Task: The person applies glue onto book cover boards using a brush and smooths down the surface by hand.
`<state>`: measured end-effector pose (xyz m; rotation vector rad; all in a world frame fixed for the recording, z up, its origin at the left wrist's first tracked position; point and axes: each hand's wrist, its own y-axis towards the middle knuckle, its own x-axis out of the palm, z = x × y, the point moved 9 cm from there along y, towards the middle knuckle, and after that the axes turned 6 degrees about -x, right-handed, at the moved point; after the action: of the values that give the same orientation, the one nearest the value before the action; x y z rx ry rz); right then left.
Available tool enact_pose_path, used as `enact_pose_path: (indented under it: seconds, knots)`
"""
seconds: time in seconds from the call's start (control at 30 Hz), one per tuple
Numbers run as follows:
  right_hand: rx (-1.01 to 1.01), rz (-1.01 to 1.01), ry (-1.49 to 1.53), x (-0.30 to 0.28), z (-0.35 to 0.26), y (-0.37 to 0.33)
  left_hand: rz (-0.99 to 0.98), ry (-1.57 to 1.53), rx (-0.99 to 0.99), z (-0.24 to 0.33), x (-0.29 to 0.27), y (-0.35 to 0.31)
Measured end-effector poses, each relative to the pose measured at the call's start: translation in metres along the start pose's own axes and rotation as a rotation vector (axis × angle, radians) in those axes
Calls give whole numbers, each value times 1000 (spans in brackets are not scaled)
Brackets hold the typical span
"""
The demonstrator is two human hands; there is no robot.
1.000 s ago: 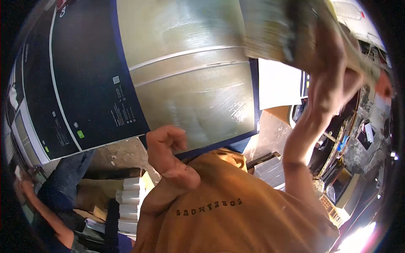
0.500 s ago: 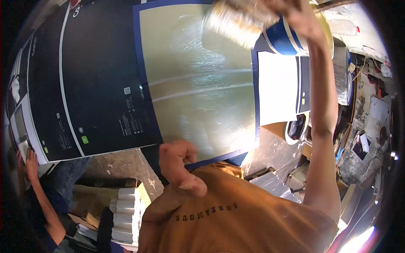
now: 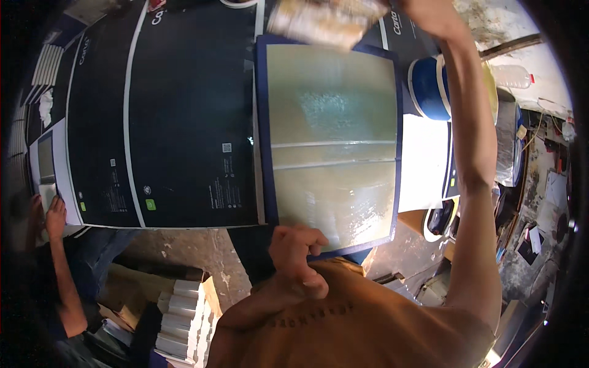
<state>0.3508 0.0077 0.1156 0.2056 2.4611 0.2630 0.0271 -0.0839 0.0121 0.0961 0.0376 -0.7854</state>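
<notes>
The left hand [image 3: 299, 254] rests at the near edge of the glue-wet sheet [image 3: 334, 144], fingers curled together and the thumb pressed along them; whether it pinches the sheet's edge or only steadies it cannot be told. The right hand [image 3: 423, 12] is raised at the far end of the outstretched arm, closed round the handle of a wide brush [image 3: 322, 21]; the brush is blurred and sits just past the sheet's far edge.

The sheet lies flat on the work surface, pale and glossy inside a dark blue border, with two thin lines crossing its middle; it lies just beside a large dark printed sheet [image 3: 178, 122] on the left, and a blue tub [image 3: 429, 86] stands at its far right corner; white paper [image 3: 423, 162] lies along its right side.

Judged from this, the step in hand is coating the sheet; the work goes best with long, even strokes running edge to edge, the near hand keeping the sheet from sliding; the corners and the border want full cover; the shine suggests the near half is already wet.

Another person's hand [image 3: 54, 214] rests at the left edge; stacked white blocks [image 3: 184, 313] lie below.
</notes>
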Motion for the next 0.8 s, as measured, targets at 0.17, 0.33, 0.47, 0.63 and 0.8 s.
enact_pose_path:
  seconds: [0.17, 0.33, 0.47, 0.63, 0.8]
  knots:
    - [259, -232, -226, 33, 24, 22, -60, 16, 31, 6, 1, 6]
    - [70, -150, -46, 31, -7, 32, -32, 2, 47, 5, -2, 6]
    - [331, -635, 58, 15, 34, 2, -63, -31, 50, 13, 2, 8]
    - [-213, 96, -74, 2, -27, -30, -1, 7, 38, 13, -1, 8]
    - [132, 497, -316, -70, 16, -93, -17, 43, 42, 19, 0, 11]
